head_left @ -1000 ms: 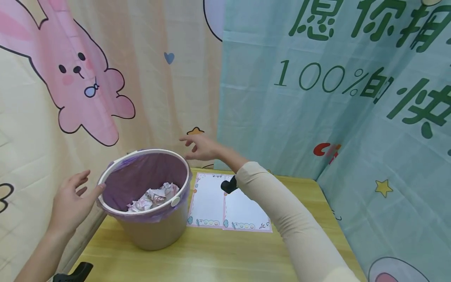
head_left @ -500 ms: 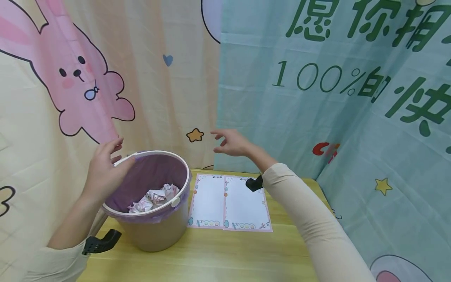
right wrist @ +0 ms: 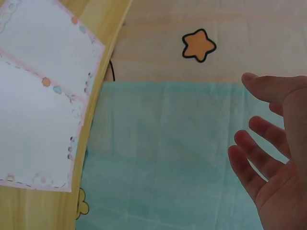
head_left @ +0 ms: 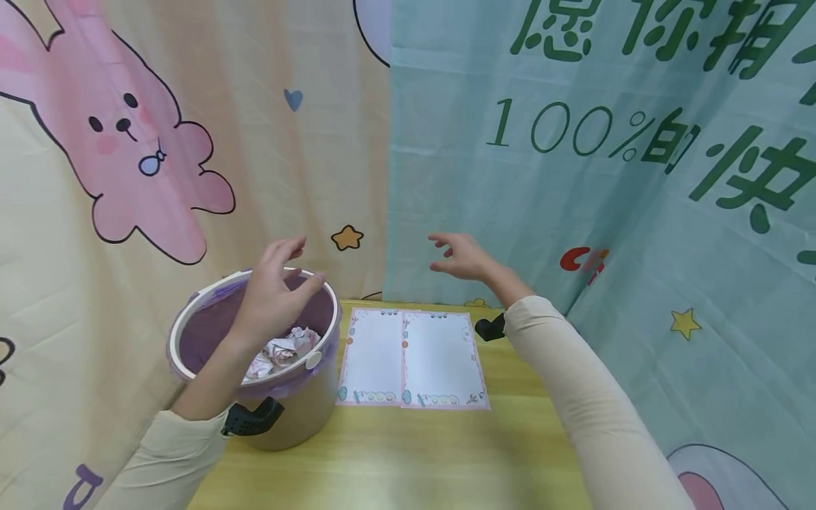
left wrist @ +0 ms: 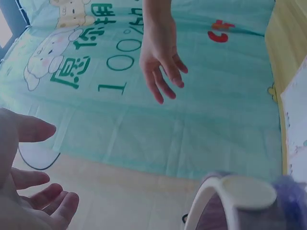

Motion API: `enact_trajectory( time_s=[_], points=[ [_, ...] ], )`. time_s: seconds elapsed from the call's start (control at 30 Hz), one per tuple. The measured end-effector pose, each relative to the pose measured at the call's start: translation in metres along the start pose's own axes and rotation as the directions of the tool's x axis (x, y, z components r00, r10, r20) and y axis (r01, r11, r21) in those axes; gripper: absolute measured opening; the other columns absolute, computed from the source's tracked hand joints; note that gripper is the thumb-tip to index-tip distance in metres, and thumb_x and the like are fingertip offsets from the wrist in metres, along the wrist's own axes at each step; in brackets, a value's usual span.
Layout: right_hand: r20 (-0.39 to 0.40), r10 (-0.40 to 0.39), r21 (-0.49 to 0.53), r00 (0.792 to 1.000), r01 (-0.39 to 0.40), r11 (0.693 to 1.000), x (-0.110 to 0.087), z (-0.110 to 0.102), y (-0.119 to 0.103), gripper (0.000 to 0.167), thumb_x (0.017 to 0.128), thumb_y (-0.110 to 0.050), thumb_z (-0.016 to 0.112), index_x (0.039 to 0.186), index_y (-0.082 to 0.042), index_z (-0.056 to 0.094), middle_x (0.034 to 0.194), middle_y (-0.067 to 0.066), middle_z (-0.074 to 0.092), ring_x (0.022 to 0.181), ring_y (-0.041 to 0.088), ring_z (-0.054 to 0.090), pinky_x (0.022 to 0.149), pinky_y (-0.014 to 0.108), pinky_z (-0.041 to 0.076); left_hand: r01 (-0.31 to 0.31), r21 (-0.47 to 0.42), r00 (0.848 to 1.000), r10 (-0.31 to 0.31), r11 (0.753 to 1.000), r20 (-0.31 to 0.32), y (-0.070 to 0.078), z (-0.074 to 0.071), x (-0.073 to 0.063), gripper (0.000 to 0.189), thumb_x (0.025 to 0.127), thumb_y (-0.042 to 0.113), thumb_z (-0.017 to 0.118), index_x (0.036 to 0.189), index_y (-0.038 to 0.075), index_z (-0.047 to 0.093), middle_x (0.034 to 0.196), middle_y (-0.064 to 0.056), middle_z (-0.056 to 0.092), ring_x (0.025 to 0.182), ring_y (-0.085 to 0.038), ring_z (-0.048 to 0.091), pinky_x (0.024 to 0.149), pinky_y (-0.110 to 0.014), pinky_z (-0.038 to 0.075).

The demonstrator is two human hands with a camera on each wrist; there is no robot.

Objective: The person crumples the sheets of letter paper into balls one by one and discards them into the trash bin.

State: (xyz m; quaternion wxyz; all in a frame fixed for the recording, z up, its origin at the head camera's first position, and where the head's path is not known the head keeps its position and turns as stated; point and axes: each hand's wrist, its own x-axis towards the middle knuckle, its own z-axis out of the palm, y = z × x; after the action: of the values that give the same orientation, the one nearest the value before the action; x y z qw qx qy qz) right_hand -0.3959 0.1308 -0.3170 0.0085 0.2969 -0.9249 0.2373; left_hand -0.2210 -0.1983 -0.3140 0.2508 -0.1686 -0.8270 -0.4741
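With left hand [head_left: 270, 303] and right hand [head_left: 467, 257] empty, fingers spread, we judge this a pre-grasp step, the next move calling for gripping the white, pink-bordered paper sheets [head_left: 440, 361] on the yellow wood-grain bench [head_left: 395, 453], right of the round, beige, purple-lined bucket [head_left: 314, 411].

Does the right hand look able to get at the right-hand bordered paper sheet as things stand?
Likely yes. The right hand looks empty and raised, and nothing lies on the right-hand bordered paper sheet; the purple-lined bucket stands off to the left, clear of it.
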Motion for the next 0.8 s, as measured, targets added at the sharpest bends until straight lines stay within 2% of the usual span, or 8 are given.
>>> enact_trajectory(
  time_s=[0.23,0.47,0.67,0.8],
  points=[
    [-0.011,0.091,0.006,0.996,-0.091,0.996,-0.009,0.007,0.031,0.067,0.099,-0.021,0.072,0.157,-0.006,0.043,0.151,0.021,0.049,0.128,0.04,0.054,0.102,0.051,0.05,0.027,-0.053,0.995,-0.022,0.998,0.102,-0.001,0.045,0.003,0.066,0.097,0.01,0.073,0.153,-0.005,0.041,0.149,-0.02,0.044,0.138,-0.037,0.042,0.109,-0.05,0.045],
    [-0.028,0.157,0.03,0.987,-0.156,0.987,-0.022,0.014,0.063,0.068,0.099,-0.019,0.072,0.157,-0.004,0.041,0.151,0.024,0.047,0.132,0.042,0.05,0.105,0.053,0.047,0.069,-0.181,0.983,-0.036,0.981,0.179,-0.002,0.092,0.005,0.067,0.096,0.006,0.072,0.153,-0.006,0.04,0.149,-0.022,0.042,0.138,-0.037,0.042,0.111,-0.047,0.044],
    [-0.033,0.198,0.037,0.98,-0.196,0.98,-0.033,0.026,0.091,0.069,0.098,-0.017,0.073,0.158,-0.003,0.04,0.154,0.024,0.045,0.136,0.043,0.046,0.109,0.054,0.044,0.016,-0.208,0.974,0.032,0.978,0.226,-0.016,0.134,0.0,0.066,0.094,0.006,0.075,0.151,-0.005,0.044,0.145,-0.021,0.047,0.134,-0.035,0.046,0.107,-0.044,0.048],
    [-0.024,0.238,0.063,0.971,-0.236,0.97,-0.04,0.039,0.109,0.069,0.099,-0.018,0.072,0.158,-0.002,0.039,0.154,0.023,0.045,0.14,0.041,0.043,0.112,0.054,0.041,0.064,-0.191,0.963,-0.01,0.98,0.27,-0.035,0.161,-0.009,0.068,0.093,0.006,0.077,0.151,-0.005,0.044,0.147,-0.022,0.046,0.135,-0.036,0.046,0.105,-0.043,0.05]
  ],
)
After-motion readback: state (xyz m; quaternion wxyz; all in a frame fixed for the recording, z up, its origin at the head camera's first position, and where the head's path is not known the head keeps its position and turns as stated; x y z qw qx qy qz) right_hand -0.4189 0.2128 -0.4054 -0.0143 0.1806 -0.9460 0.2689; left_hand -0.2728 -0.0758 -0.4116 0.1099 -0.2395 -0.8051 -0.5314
